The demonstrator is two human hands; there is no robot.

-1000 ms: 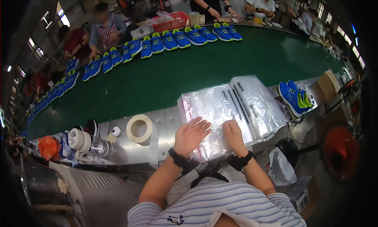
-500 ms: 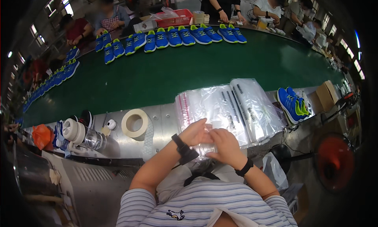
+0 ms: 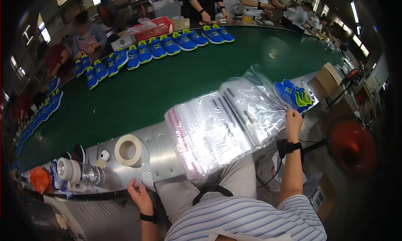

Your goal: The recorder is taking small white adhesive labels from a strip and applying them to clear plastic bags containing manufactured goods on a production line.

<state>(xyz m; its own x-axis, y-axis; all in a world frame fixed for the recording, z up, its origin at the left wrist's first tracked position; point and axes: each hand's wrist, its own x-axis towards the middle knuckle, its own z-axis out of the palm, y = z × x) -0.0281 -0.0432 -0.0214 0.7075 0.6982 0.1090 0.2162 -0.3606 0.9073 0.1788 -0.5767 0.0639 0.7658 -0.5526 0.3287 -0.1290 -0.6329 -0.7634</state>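
My right hand [image 3: 294, 123] is closed on the edge of a clear plastic bag [image 3: 264, 103], at the right end of the flat stack of clear plastic bags [image 3: 205, 128]. The gripped bag is pulled up and creased toward my fingers. Just beyond that hand stands a pair of blue sneakers [image 3: 291, 94] with lime-green linings. My left hand [image 3: 141, 198] is low at the bench edge, thumb and fingers apart, with nothing visible in it. Near its fingertips hangs the strip [image 3: 146, 163] from a cream roll of stickers or tape [image 3: 127, 150].
A green conveyor belt [image 3: 155, 98] runs beyond the metal bench, with blue sneakers [image 3: 157, 48] along its far side. At left are a white flask [image 3: 69, 170], a clear jar [image 3: 93, 175] and an orange bag [image 3: 39, 180]. A cardboard box [image 3: 326, 80] and fan [image 3: 354, 147] stand right. People work opposite.
My hands have come apart: the left moved left toward the roll's strip, the right moved right and took hold of a bag's edge. The view has turned and shifted right.
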